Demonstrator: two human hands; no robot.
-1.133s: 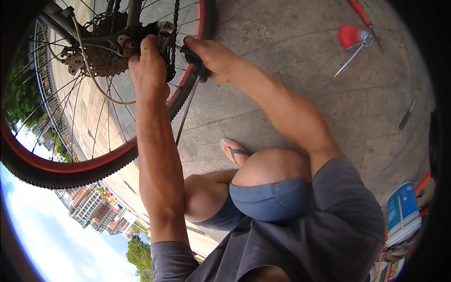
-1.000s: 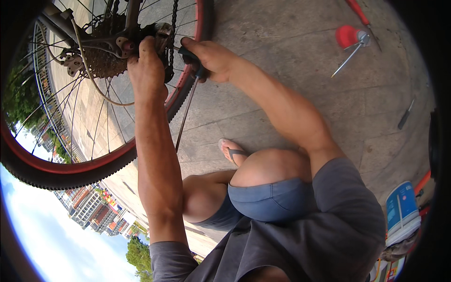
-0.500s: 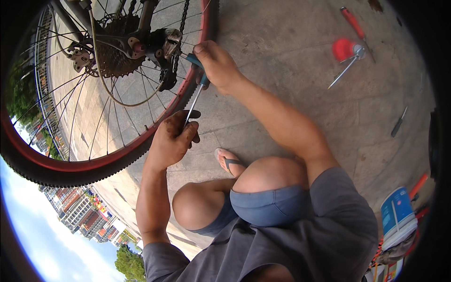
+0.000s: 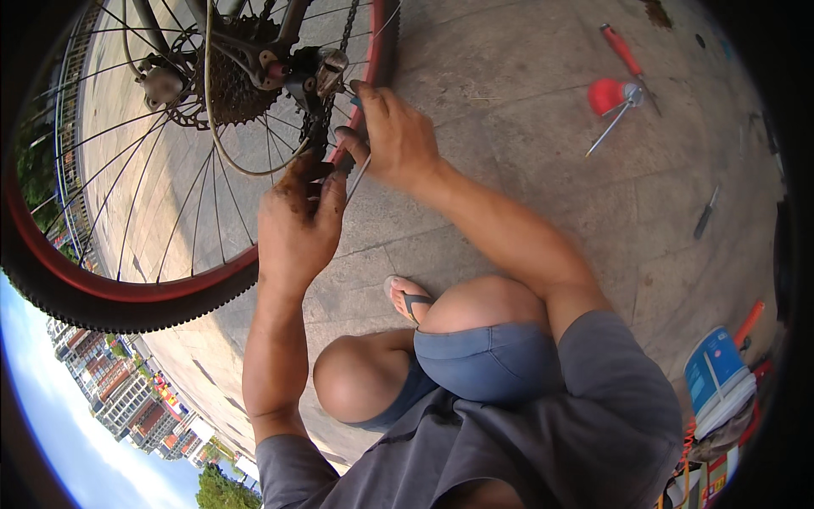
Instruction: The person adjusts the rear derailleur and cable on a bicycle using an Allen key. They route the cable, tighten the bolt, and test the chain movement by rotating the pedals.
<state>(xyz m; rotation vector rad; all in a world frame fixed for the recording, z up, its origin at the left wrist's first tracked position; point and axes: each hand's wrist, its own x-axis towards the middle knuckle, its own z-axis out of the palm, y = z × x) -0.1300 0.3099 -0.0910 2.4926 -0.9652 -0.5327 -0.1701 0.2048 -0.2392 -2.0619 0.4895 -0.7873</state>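
Note:
My right hand (image 4: pixel 398 136) is closed round a teal-handled T-handle hex key (image 4: pixel 359 176). Its bare shaft slants down below the fingers, while the short end by the derailleur is mostly hidden. Blackened fingers of my left hand (image 4: pixel 297 216) are closed at the lower cage of the rear derailleur (image 4: pixel 315 123), where the chain runs; the exact grip is partly hidden. Above and left of them sits the rusty cassette (image 4: pixel 233 85) on the bicycle's rear wheel (image 4: pixel 170 291), which has a red rim and knobbly tyre. A pale cable housing (image 4: pixel 222 153) loops down to the derailleur.
On the paving at the right lie a red-handled screwdriver (image 4: pixel 623 51), a red ball-handled screwdriver (image 4: pixel 609 97) and a small dark-handled screwdriver (image 4: pixel 705 214). A blue-and-white package (image 4: pixel 716 373) rests among other gear at the lower right. My bent knees (image 4: pixel 487 318) are below my hands.
My left hand has moved up from the hex key's long shaft to the derailleur's lower cage. My right hand stays on the key, its fingers shifted. The wheel appears slightly higher in view.

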